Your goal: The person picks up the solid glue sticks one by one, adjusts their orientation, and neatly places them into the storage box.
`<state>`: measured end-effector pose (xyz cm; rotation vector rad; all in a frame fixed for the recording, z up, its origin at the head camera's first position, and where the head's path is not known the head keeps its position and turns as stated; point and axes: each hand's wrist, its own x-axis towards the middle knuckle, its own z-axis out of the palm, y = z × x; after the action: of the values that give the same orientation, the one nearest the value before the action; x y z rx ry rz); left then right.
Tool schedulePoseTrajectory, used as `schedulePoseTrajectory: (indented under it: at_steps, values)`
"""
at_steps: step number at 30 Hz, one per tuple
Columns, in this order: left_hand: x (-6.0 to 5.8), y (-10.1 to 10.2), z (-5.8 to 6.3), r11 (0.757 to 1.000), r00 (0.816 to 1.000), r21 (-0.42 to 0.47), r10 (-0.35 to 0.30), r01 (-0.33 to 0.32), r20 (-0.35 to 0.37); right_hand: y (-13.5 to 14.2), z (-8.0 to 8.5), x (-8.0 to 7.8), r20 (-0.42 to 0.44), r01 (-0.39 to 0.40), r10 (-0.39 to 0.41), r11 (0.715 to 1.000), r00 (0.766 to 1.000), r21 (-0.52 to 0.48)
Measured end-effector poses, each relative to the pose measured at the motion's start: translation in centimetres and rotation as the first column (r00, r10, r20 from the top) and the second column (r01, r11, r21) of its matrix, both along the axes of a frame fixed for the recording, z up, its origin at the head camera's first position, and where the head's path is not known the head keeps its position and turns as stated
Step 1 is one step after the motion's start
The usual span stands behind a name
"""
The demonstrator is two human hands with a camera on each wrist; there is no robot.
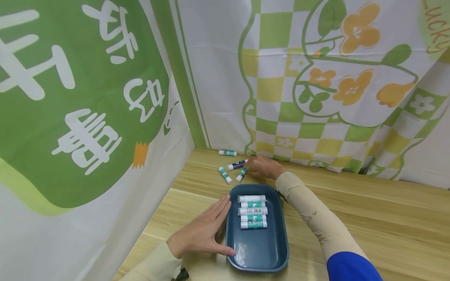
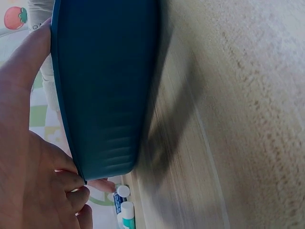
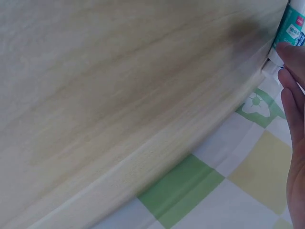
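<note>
A dark blue tray (image 1: 258, 249) stands on the wooden table, with several glue sticks (image 1: 253, 210) lying in a row inside it. My left hand (image 1: 204, 228) rests along the tray's left rim, thumb at the near end and straight fingers farther up. Beyond the tray, my right hand (image 1: 263, 167) reaches to the loose sticks and pinches the end of a green-and-white glue stick (image 1: 241, 175). In the right wrist view the thumb overlaps that glue stick (image 3: 289, 29). A dark blue glue stick (image 1: 237, 164) lies just beside it.
Two more green-and-white sticks lie near the back corner: one tilted stick (image 1: 225, 175) and another stick (image 1: 227, 153) by the wall cloth. A patterned curtain (image 1: 316, 132) hangs along the table's back edge, and a green-and-white cloth (image 1: 140, 187) hangs at the left.
</note>
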<state>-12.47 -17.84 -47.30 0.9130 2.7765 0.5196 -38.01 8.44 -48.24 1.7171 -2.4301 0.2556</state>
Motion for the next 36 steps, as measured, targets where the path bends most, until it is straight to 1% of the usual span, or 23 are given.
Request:
schedulePoseTrajectory:
  at_steps: [4, 11, 14, 18, 21, 23, 24, 26, 30, 32, 36]
  values:
    - [0.0, 0.0, 0.1, 1.000, 1.000, 0.000, -0.001, 0.001, 0.010, 0.0, 0.1, 0.0, -0.025, 0.022, -0.022, 1.000, 0.999, 0.011]
    - [0.0, -0.1, 0.0, 1.000, 1.000, 0.002, 0.006, -0.006, 0.007, -0.3, 0.3, 0.4, 0.010, 0.089, -0.089, 0.996, 0.996, 0.008]
    - [0.0, -0.1, -0.1, 1.000, 1.000, -0.001, 0.009, -0.009, 0.012, -0.3, 0.3, 0.4, 0.000, 0.115, -0.116, 0.993, 0.993, 0.029]
    - [0.0, 0.0, -0.1, 1.000, 1.000, 0.001, 0.006, -0.006, 0.009, -0.1, 0.0, 0.2, -0.021, 0.109, -0.108, 0.992, 0.994, 0.058]
    - [0.0, 0.0, 0.0, 1.000, 1.000, 0.000, 0.002, -0.002, -0.002, 0.3, -0.2, 0.2, -0.003, 0.094, -0.094, 0.994, 0.996, 0.056]
    - [0.1, 0.1, 0.0, 1.000, 1.000, 0.003, -0.001, 0.001, -0.005, 0.7, -0.2, 0.2, 0.027, 0.090, -0.091, 0.995, 0.995, 0.036]
    - [0.1, 0.1, 0.0, 1.000, 1.000, 0.004, -0.003, 0.003, -0.005, 0.9, -0.1, 0.3, 0.042, 0.094, -0.095, 0.995, 0.995, 0.033]
    - [0.1, 0.1, -0.1, 1.000, 1.000, 0.007, -0.004, 0.004, -0.004, 1.5, 0.3, 0.4, 0.102, 0.115, -0.117, 0.993, 0.988, 0.029]
    - [0.1, 0.0, -0.1, 1.000, 1.000, 0.004, -0.006, 0.007, -0.014, 2.7, 1.7, 0.7, 0.191, 0.197, -0.198, 0.980, 0.961, 0.026]
    - [0.1, 0.0, -0.1, 1.000, 1.000, 0.002, -0.008, 0.008, -0.018, 3.3, 2.5, 1.0, 0.207, 0.241, -0.241, 0.970, 0.948, 0.026]
    - [0.2, 0.0, 0.1, 1.000, 1.000, 0.005, -0.006, 0.006, -0.010, 4.4, 4.2, 1.8, 0.207, 0.271, -0.266, 0.963, 0.941, 0.006]
